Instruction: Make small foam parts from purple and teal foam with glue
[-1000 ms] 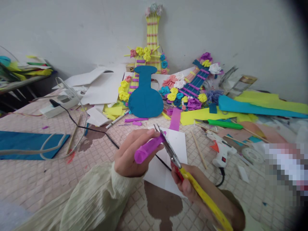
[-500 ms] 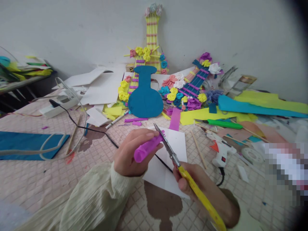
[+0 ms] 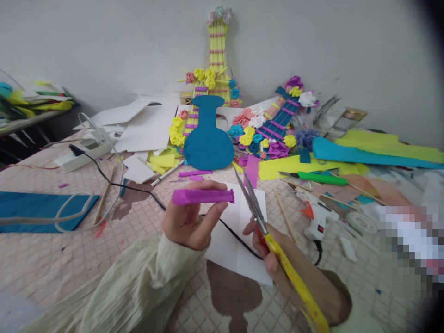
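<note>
L hand (image 3: 189, 222) pinches one rolled purple paper tube (image 3: 203, 196) level betw. thumb and fingertips (image 3: 208, 185), above the white folded paper sheet (image 3: 239, 249). R hand (image 3: 277, 259) grips one pair of yellow-handled scissors (image 3: 274, 240), fingers closed round the handle, blades narrowly parted just right of the tube, not touching it.

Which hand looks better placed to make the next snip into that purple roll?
Likely the right hand: it holds the yellow-handled scissors, blades pointing up just right of the purple roll. The left hand is occupied pinching the roll level.
</note>
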The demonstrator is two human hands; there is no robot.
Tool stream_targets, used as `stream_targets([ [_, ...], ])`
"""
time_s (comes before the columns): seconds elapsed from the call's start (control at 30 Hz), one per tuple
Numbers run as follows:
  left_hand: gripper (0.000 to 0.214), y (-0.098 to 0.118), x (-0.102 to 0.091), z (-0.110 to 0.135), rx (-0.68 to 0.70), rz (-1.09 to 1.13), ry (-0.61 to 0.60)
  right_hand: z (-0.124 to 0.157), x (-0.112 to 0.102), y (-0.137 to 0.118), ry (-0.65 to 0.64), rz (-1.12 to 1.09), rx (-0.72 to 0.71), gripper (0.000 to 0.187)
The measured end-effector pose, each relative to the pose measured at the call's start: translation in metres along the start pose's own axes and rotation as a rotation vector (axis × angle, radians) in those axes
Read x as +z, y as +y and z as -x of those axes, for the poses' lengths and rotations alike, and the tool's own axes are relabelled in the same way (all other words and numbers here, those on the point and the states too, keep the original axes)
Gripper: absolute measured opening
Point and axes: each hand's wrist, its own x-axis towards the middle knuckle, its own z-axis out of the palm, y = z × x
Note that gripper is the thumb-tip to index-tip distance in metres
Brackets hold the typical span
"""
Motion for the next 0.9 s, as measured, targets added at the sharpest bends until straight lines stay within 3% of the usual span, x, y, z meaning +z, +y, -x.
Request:
stream_targets([
  [0.07, 0.031, 0.000, 0.004, 0.000, -0.134, 0.170, 0.026, -0.001, -0.005, -0.001, 0.017, 0.147, 0.019, 0.048],
  [0.17, 0.028, -0.005, 0.003, -0.003, -0.337, 0.394, 0.042, -0.002, -0.011, 0.002, 0.175, 0.388, 0.070, 0.048],
  [0.3, 0.021, -0.018, -0.006, -0.009, -0.517, 0.465, 0.055, -0.005, -0.014, 0.010, 0.306, 0.672, 0.023, 0.052],
  [0.4, 0.014, -0.023, -0.011, -0.012, -0.511, 0.244, -0.028, -0.008, -0.014, 0.014, 0.303, 0.784, -0.025, 0.046],
  [0.5, 0.020, -0.020, -0.016, -0.014, -0.454, -0.032, -0.206, -0.010, -0.014, 0.016, 0.282, 0.826, -0.035, 0.046],
  [0.63, 0.026, -0.013, -0.023, -0.019, -0.333, -0.172, -0.371, -0.011, -0.015, 0.016, 0.263, 0.883, -0.019, 0.041],
  [0.9, 0.031, -0.006, -0.023, -0.024, -0.102, -0.474, -0.453, -0.012, -0.013, 0.016, 0.239, 0.921, 0.021, 0.037],
])
